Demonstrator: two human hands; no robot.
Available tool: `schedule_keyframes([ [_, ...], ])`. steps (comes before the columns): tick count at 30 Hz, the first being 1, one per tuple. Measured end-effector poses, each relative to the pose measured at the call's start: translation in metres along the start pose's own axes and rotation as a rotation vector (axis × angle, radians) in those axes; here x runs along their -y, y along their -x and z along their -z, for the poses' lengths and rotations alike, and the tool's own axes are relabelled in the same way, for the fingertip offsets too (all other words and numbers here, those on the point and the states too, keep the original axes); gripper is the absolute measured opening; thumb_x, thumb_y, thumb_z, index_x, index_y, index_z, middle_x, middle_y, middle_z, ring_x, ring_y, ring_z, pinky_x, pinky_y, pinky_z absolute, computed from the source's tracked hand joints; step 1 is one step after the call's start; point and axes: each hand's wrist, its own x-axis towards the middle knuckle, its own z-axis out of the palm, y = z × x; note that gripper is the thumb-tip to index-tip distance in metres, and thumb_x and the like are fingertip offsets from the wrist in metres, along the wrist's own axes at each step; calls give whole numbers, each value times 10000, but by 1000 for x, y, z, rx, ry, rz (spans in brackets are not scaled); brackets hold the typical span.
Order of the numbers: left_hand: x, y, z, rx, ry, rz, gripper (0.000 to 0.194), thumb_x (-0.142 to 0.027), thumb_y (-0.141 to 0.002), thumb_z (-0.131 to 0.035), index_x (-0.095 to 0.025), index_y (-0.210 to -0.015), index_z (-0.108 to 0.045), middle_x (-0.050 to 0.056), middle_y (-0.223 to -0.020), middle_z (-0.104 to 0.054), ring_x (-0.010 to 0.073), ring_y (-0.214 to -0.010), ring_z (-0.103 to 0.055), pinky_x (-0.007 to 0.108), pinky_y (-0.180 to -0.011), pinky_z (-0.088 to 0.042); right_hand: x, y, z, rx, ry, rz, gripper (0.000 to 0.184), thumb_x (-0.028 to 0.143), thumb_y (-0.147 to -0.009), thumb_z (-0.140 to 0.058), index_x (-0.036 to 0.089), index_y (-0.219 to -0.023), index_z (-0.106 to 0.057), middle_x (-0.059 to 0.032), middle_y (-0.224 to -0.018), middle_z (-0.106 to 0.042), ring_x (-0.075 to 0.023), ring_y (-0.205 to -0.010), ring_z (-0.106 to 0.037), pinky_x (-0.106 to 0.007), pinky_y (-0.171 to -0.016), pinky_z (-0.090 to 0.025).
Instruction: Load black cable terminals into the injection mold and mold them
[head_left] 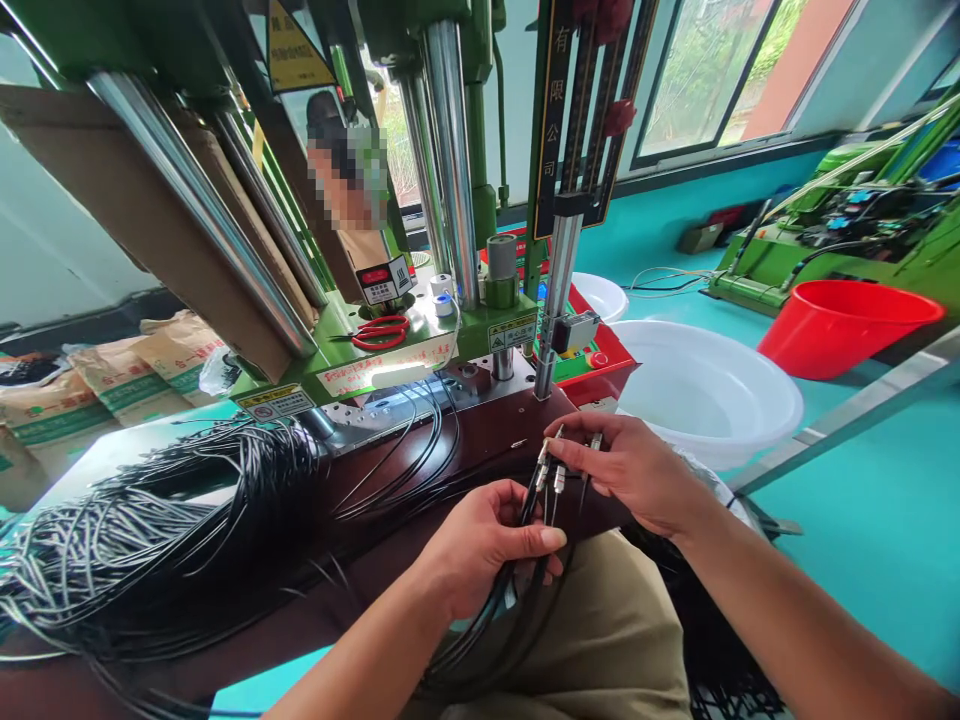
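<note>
My left hand (504,545) is closed around several black cables (480,635), their bodies hanging down over my lap. Out of its grip the cable ends point upward, tipped with small silver metal connectors (559,478). Just above and to the right, my right hand (630,465) pinches a connector end between thumb and index finger. Another cable end with a metal connector (596,440) rests among its other fingers. On the brown table edge, a single loose connector tip (519,443) lies beyond my left hand.
A large coil of black cables (187,530) covers the table's left side. Ahead stands a green press (480,345) with red-handled pliers (381,332) on its ledge and cables in its lower plate. At right are a white basin (697,380), a red bucket (847,325) and a metal rail (847,420).
</note>
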Motion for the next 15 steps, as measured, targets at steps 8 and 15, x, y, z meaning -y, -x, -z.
schedule_keyframes([
  [8, -6, -3, -9, -194, -120, -71, 282, -221, -654, -732, -168, -790, -490, -27, -650, -566, 101, -480, -568, 220, -463, -446, -17, 4, 14, -11, -3, -44, 323, 477, -683, -744, 205, -795, -610, 51, -618, -482, -63, -439, -407, -204, -402, -254],
  [15, -23, -4, 6, -229, -76, -105, 357, -222, -610, -811, -144, -860, -569, 17, -709, -633, 142, -668, -638, 282, -664, -520, -10, 6, 26, 210, 68, -76, 299, 479, -769, -662, 212, -890, -605, 60, -586, -437, -72, -472, -380, -205, -430, -241],
])
